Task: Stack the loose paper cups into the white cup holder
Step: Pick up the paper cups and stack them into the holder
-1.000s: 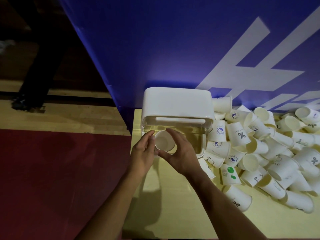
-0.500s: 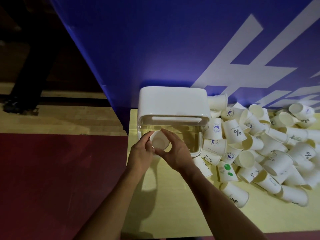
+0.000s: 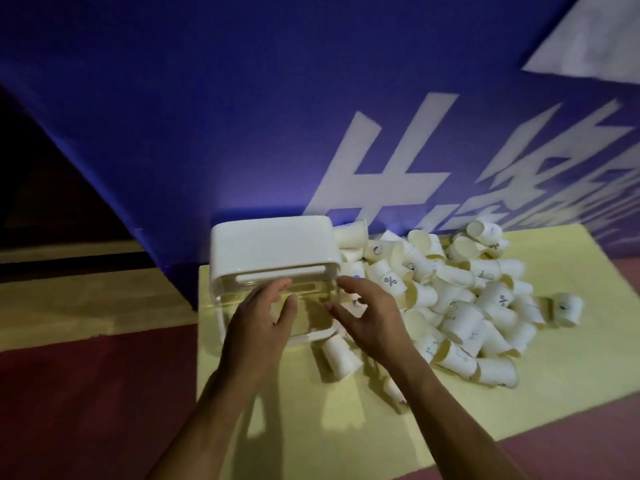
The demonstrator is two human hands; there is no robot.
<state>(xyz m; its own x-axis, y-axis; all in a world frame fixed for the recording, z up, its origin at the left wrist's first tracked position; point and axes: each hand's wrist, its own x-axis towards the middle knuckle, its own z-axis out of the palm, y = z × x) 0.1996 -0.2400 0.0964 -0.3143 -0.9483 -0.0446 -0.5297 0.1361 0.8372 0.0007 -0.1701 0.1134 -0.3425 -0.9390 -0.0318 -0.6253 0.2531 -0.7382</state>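
The white cup holder (image 3: 273, 247) with its clear front stands on the yellow mat against the blue wall. My left hand (image 3: 258, 327) rests in front of the holder's clear opening, fingers apart, holding nothing. My right hand (image 3: 372, 317) hovers just right of the opening, fingers spread and empty, over the edge of the cup pile. A heap of loose white paper cups (image 3: 460, 303) lies to the right of the holder. One cup (image 3: 341, 355) lies on its side near my right wrist. The cup I held earlier is out of sight.
A blue banner wall (image 3: 242, 116) with large white characters rises right behind the holder and the cups. The yellow mat (image 3: 311, 427) ends at a red floor (image 3: 86, 410) on the left and near side. Wooden flooring shows at the far left.
Both hands held one cup at the holder's opening; now they have let go and moved apart, the right hand shifting toward the pile. The camera view has swung right.
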